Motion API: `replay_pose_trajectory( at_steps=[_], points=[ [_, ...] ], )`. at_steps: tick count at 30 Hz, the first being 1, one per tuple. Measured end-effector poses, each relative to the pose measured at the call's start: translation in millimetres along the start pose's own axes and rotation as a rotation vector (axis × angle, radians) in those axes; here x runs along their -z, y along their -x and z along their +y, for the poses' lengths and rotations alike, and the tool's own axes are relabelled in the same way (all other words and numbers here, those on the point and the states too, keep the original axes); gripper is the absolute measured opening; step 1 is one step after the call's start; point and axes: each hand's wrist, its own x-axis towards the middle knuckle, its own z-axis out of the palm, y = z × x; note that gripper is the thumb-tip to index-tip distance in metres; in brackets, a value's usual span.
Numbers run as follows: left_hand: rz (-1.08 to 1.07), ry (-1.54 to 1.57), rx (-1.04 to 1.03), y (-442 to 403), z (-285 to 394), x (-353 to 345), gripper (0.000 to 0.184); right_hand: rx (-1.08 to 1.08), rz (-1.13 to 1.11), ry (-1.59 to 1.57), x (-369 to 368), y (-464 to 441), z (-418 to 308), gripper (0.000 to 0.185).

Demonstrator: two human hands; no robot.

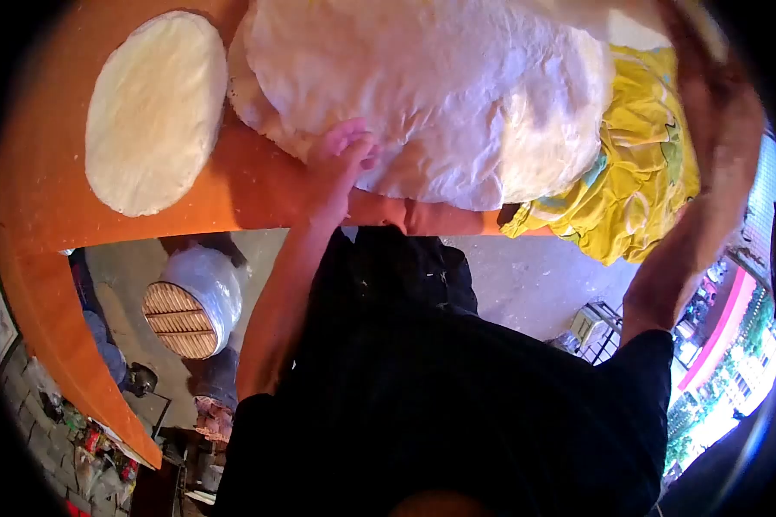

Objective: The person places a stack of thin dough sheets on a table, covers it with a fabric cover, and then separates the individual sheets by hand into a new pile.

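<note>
A wide heap of thin, pale flatbread sheets (422, 95) lies on the orange-covered table (259, 185), its edges folded and uneven. At the heap's near left edge is my left hand (345, 151), fingers loosely bent and apart, with nothing visible in them. Whether it touches the bread is unclear. High on the right, close to the camera, my right hand (711, 73) is blurred and partly lost at the dark frame edge. A pale smeared sheet shows beside it, but its grip is hidden. One oval flatbread (155, 112) lies flat by itself at the left.
A crumpled yellow patterned cloth (634, 164) lies right of the heap, partly beneath it. Below table level on the left stands a plastic-wrapped round bundle (203, 297) with a slatted end. A metal rack (597, 332) stands on the floor at the right.
</note>
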Motion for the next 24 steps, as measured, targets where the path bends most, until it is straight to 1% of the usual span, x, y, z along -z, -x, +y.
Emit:
replay_pose_trajectory(
  at_steps=[3, 5, 6, 7, 9, 10, 12, 13, 15, 17, 18, 20, 21, 23, 24],
  points=[
    [0.202, -0.017, -0.118, 5.7, -1.1, 26.1, 0.030, 0.097, -0.399, 0.233, -39.6, 8.4, 39.1, 0.033],
    [0.371, 0.001, -0.163, -3.2, -8.5, 47.5, 0.027, 0.152, -0.537, -0.048, -104.8, 41.0, 53.8, 0.027],
    [0.453, 0.011, -0.185, -6.0, -10.6, 53.6, 0.026, 0.042, -0.656, -0.108, -125.1, 55.2, 51.1, 0.023],
    [0.401, 0.055, -0.132, -5.1, 0.1, 51.2, 0.025, -0.067, -0.770, -0.166, -138.5, 59.4, 48.4, 0.021],
    [0.298, 0.143, -0.018, -2.2, 18.8, 48.3, 0.025, -0.108, -0.797, -0.125, -141.4, 46.7, 52.3, 0.021],
    [0.292, 0.162, -0.028, -6.4, 17.6, 51.9, 0.025, -0.128, -0.812, -0.107, -141.4, 36.8, 58.0, 0.021],
    [0.260, 0.194, -0.024, -15.0, 10.9, 54.6, 0.026, 0.071, -0.532, -0.060, -112.3, -2.7, 75.1, 0.023],
    [0.252, 0.210, -0.023, -16.3, 11.1, 53.0, 0.025, 0.097, -0.347, 0.035, -87.5, -25.8, 68.3, 0.026],
    [0.243, 0.246, -0.024, -17.9, 13.4, 50.5, 0.023, 0.038, -0.205, 0.084, -54.3, -37.5, 53.5, 0.028],
    [0.218, 0.365, -0.029, -18.7, 11.7, 51.5, 0.022, -0.254, -0.452, 0.145, -46.8, -25.8, 2.4, 0.028],
    [0.203, 0.425, -0.037, -21.2, 11.0, 51.8, 0.021, 0.032, -0.426, 0.098, -66.6, -12.4, 8.7, 0.025],
    [0.193, 0.481, -0.016, -23.3, 6.3, 54.1, 0.019, 0.241, -0.475, -0.007, -131.7, 28.5, 15.2, 0.017],
    [0.190, 0.505, -0.003, -22.8, 4.6, 55.4, 0.019, 0.161, -0.551, -0.060, -160.8, 46.9, 4.5, 0.012],
    [0.157, 0.527, -0.011, -20.6, 8.3, 51.3, 0.020, 0.129, -0.689, -0.052, -190.3, 74.9, -7.9, 0.006],
    [0.141, 0.540, -0.015, -20.3, 11.1, 48.8, 0.020, 0.101, -0.681, -0.044, -189.4, 73.4, -11.5, 0.005]
  ],
)
